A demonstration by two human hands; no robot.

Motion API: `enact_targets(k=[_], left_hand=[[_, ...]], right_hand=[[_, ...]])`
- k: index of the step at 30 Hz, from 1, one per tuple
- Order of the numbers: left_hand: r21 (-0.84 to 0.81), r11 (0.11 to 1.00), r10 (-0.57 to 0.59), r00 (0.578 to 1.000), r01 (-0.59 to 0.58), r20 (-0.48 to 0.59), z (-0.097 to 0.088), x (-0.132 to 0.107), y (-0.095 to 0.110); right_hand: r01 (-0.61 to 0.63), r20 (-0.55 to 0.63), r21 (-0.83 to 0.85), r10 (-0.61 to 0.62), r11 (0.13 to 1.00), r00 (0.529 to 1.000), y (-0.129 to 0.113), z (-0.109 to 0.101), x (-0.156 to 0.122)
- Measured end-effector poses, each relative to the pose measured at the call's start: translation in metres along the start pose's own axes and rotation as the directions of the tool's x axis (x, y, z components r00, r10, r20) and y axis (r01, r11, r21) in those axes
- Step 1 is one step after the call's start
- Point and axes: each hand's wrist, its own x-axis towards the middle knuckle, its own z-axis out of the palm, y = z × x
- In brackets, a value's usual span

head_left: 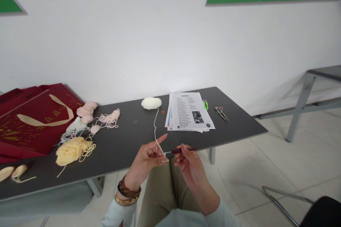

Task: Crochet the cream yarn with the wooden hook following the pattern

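Note:
My left hand [149, 155] pinches white yarn [155, 127] between thumb and a finger, while the index finger points up with the strand running over it. That strand leads back to a white yarn ball [151, 103] on the table. In my right hand [189, 161] is a crochet hook [183, 150] with a dark reddish handle, held between thumb and fingers. Its thin metal tip points left and meets the yarn at my left fingertips. Any stitches there are too small to make out. Both hands are above my lap, by the table's front edge.
Printed sheets [186, 113] lie on the dark table [128, 142], with green thread snips [205, 104] and scissors [222, 114] to their right. An orange bit [163, 112] sits near the ball. Leftward are pink yarn [109, 118], yellow yarn [70, 150] and a red gift bag [34, 120].

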Motion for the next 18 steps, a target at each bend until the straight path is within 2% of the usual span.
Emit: enact_targets(k=[5, 13, 18], left_hand=[[-0.064, 0.997, 0.028, 0.998, -0.031, -0.049, 0.0034, 0.0004, -0.0031], [-0.002, 1.000, 0.023, 0.997, -0.023, -0.069, 0.0072, -0.0031, 0.0035], [0.006, 1.000, 0.007, 0.993, -0.006, -0.120, 0.0098, -0.0033, 0.0032]], right_hand=[[0.010, -0.029, -0.090, -0.013, 0.996, 0.999, -0.0046, 0.0052, 0.0002], [0.029, -0.032, -0.183, -0.035, 0.983, 0.999, -0.0035, 0.0040, 0.0052], [0.056, -0.065, -0.242, -0.074, 0.969, 0.995, 0.0001, 0.0042, 0.0069]])
